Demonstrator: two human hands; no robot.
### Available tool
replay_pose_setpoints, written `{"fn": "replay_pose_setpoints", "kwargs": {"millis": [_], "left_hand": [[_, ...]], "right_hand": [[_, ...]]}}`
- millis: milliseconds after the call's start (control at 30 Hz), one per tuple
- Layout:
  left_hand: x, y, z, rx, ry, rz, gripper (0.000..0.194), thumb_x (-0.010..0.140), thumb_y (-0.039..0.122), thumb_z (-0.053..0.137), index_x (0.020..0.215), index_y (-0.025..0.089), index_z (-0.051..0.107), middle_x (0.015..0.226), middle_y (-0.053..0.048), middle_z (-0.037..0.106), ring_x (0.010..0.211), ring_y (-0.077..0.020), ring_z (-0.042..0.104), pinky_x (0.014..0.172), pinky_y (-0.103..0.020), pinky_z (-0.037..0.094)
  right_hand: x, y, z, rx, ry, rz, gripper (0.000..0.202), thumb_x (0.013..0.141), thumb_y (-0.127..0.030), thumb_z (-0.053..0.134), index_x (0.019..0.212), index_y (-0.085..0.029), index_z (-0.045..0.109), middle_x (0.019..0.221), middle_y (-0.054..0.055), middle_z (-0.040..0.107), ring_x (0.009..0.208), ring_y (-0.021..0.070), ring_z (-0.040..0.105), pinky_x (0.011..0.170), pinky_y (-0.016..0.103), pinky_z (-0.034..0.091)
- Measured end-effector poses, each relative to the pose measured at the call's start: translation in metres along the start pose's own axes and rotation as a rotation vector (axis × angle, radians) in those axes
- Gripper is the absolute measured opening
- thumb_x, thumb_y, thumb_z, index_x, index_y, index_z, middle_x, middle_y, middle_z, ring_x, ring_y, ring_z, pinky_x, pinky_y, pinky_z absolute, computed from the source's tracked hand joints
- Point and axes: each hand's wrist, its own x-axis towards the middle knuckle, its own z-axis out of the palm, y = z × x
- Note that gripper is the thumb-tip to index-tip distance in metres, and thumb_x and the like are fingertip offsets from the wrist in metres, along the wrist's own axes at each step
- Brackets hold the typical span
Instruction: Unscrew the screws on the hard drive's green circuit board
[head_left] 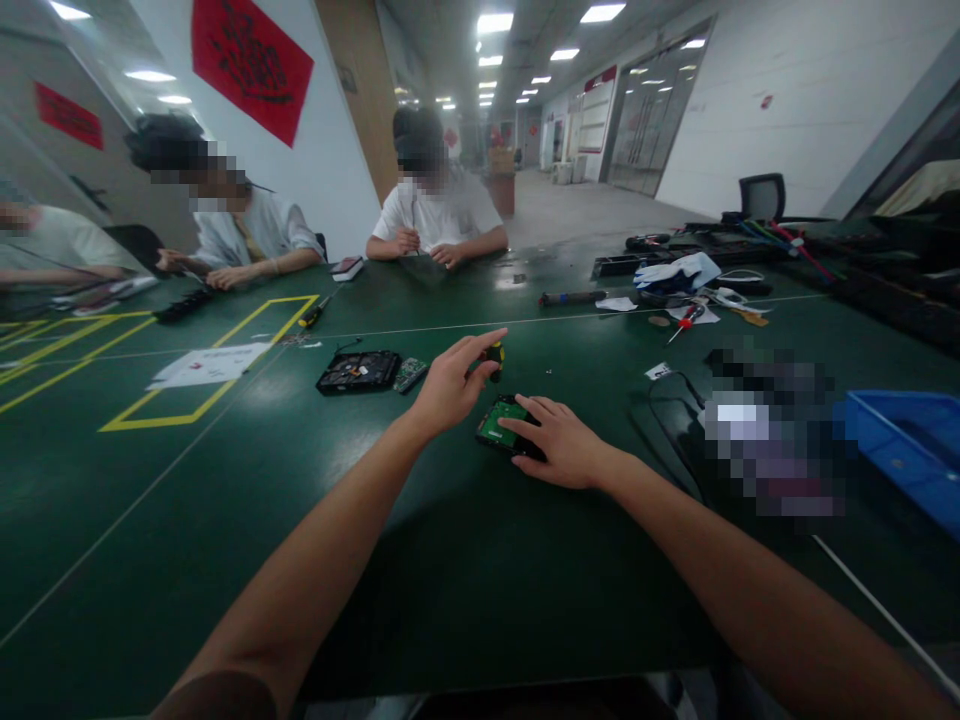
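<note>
My left hand [452, 385] is over the middle of the table, index finger stretched out. Between its thumb and fingers is the short yellow-and-black handle of what looks like a screwdriver [494, 356]; its shaft cannot be made out. Just to the right, my right hand [562, 440] grips a hard drive [495, 424] lying on the table, its green circuit board facing up. My right fingers lie across the drive and cover its right part. Further left lie an opened black drive casing [358, 371] and a loose green circuit board [409, 374].
Another yellow-and-black screwdriver [315, 311] and a white paper [210, 366] lie left on the green table [225, 500]. A red screwdriver [686, 318], a cloth [677, 272] and cables are at right, beside a blue bin [907, 450]. Several people sit across the table.
</note>
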Motion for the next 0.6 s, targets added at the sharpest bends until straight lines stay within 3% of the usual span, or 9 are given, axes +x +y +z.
{"fn": "replay_pose_setpoints", "kwargs": {"millis": [167, 233, 433, 600], "left_hand": [[-0.0009, -0.001, 0.0003, -0.072, -0.074, 0.011, 0.052, 0.104, 0.017, 0.047, 0.154, 0.029, 0.045, 0.13, -0.008, 0.065, 0.076, -0.011, 0.067, 0.071, -0.028, 0.063], [-0.0005, -0.001, 0.0006, -0.067, -0.046, 0.0, 0.049, 0.103, 0.018, 0.049, 0.152, 0.028, 0.049, 0.129, -0.008, 0.066, 0.081, -0.0126, 0.068, 0.07, -0.027, 0.062], [0.0013, -0.0037, 0.002, 0.084, 0.185, -0.091, 0.037, 0.092, 0.024, 0.073, 0.127, 0.022, 0.065, 0.116, -0.007, 0.071, 0.095, -0.0178, 0.07, 0.064, -0.022, 0.057], [-0.0012, -0.0096, 0.0058, 0.011, 0.142, -0.152, 0.041, 0.095, 0.025, 0.069, 0.135, 0.022, 0.059, 0.116, -0.009, 0.073, 0.097, -0.0202, 0.072, 0.065, -0.025, 0.059]], "right_hand": [[0.0001, 0.0002, 0.0007, -0.001, 0.01, -0.005, 0.067, 0.098, -0.058, 0.057, 0.157, -0.029, 0.045, 0.167, 0.016, 0.03, 0.148, 0.0411, 0.032, 0.118, 0.06, 0.025], [-0.0001, 0.0002, 0.0, 0.0, 0.007, -0.003, 0.068, 0.098, -0.059, 0.057, 0.157, -0.03, 0.044, 0.167, 0.016, 0.03, 0.149, 0.0411, 0.031, 0.118, 0.061, 0.025], [0.0, 0.0004, -0.0023, 0.005, -0.018, 0.001, 0.069, 0.098, -0.06, 0.055, 0.158, -0.03, 0.042, 0.168, 0.016, 0.028, 0.15, 0.0418, 0.03, 0.119, 0.061, 0.024], [-0.0002, -0.0005, -0.0031, 0.008, -0.018, 0.008, 0.069, 0.098, -0.059, 0.056, 0.158, -0.03, 0.042, 0.168, 0.015, 0.027, 0.15, 0.0416, 0.031, 0.119, 0.061, 0.024]]}}
